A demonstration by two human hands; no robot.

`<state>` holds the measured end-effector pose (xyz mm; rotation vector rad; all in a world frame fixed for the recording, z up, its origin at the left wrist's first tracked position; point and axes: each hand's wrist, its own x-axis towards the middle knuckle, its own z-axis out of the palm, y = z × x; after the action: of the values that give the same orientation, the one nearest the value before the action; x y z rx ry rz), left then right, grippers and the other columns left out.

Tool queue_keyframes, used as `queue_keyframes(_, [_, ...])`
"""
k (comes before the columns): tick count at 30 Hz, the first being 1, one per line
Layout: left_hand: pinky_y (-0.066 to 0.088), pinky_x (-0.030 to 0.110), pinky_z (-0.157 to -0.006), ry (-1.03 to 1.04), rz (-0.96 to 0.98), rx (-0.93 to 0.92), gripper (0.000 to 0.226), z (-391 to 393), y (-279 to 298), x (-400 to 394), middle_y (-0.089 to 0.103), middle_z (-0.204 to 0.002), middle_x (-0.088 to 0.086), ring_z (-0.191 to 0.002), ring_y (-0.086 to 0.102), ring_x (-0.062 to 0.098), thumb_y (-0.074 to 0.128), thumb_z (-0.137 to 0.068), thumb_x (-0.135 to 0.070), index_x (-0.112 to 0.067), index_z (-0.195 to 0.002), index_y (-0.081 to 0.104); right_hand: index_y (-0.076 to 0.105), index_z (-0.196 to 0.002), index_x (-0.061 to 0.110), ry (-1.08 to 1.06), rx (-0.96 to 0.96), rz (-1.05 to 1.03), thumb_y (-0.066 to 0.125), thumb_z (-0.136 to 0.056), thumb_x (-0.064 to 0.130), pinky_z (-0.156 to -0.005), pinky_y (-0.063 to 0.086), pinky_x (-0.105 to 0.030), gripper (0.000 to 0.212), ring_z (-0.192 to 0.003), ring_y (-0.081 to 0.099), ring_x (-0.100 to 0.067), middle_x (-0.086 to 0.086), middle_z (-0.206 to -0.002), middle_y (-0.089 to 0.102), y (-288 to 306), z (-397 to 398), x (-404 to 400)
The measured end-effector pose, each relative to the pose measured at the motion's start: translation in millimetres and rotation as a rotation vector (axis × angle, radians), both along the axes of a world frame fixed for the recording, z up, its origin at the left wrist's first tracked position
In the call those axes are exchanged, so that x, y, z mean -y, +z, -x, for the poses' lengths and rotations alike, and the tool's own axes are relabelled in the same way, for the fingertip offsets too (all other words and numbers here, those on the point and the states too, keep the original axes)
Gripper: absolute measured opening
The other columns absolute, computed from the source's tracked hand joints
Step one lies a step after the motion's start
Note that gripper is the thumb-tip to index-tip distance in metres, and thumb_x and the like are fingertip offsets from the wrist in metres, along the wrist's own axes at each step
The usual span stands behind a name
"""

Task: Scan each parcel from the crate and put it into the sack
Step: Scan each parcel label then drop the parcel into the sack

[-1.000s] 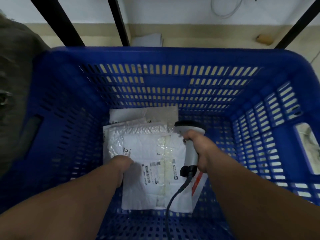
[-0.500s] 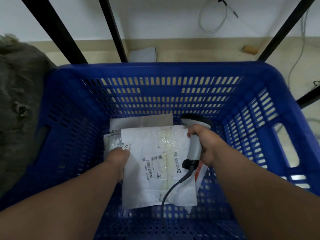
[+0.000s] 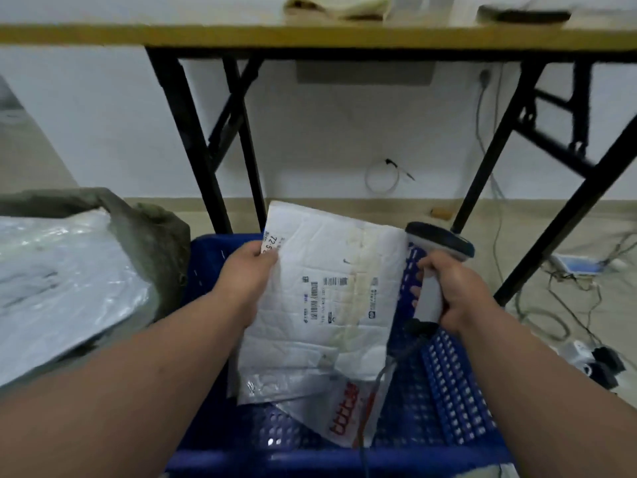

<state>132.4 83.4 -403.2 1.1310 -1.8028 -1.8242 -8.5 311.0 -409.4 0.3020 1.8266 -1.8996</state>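
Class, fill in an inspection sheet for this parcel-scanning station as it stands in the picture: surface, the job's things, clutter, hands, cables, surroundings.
Surface: folding table behind the crate, black legs; items on top blurred.
Job's things: white bubble mailer held up over the blue crate, label facing the camera; further parcels beneath it; grey sack to the left, plastic-wrapped parcels in its mouth.
Clutter: nothing seen in the crate besides parcels.
Hands: left hand grips the mailer's upper left corner; right hand holds the scanner.
Cables: scanner cord hangs into the crate; loose cables on the floor, right.
Surroundings: white wall, coiled wire, beige floor.
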Motion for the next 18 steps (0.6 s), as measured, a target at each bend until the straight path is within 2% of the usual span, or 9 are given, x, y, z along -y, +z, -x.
queue_keyframes(3, [0.049, 0.064, -0.093, 0.054, 0.063, -0.074, 0.018, -25, 46, 1, 0.066, -0.113, 0.024, -0.108, 0.061, 0.047, 0.055, -0.096, -0.028, -0.015, -0.102, 0.066, 0.063, -0.092, 0.011, 0.015, -0.077, 0.080, 0.064, -0.086, 0.019, -0.063, 0.052, -0.036, 0.010, -0.077, 0.063, -0.024, -0.008, -0.081, 0.063, 31, -26, -1])
queue_keyframes(8, [0.054, 0.052, -0.089, 0.192, 0.128, -0.157, 0.012, -68, 91, 11, 0.069, -0.097, 0.009, -0.099, 0.065, 0.037, 0.056, -0.097, -0.026, -0.023, -0.091, 0.066, 0.065, -0.094, 0.009, 0.142, -0.200, 0.194, 0.063, -0.088, 0.015, -0.056, 0.053, -0.035, 0.009, -0.062, 0.066, -0.022, -0.009, -0.073, 0.067, 74, -69, 13])
queue_keyframes(13, [0.054, 0.055, -0.091, 0.245, 0.069, -0.205, 0.013, -89, 88, 30, 0.073, -0.103, 0.008, -0.098, 0.068, 0.034, 0.055, -0.096, -0.022, -0.023, -0.098, 0.068, 0.066, -0.094, 0.006, 0.357, -0.365, 0.111, 0.065, -0.086, 0.012, -0.047, 0.053, -0.030, 0.010, -0.055, 0.068, -0.022, -0.008, -0.066, 0.069, 91, -101, 27])
queue_keyframes(18, [0.056, 0.058, -0.084, 0.275, 0.003, -0.214, 0.013, -97, 62, 40, 0.075, -0.095, 0.006, -0.091, 0.072, 0.033, 0.057, -0.093, -0.023, -0.023, -0.093, 0.070, 0.066, -0.093, 0.012, 0.488, -0.433, -0.041, 0.070, -0.082, 0.019, -0.048, 0.053, -0.026, 0.013, -0.053, 0.068, -0.017, -0.003, -0.062, 0.069, 91, -117, 41])
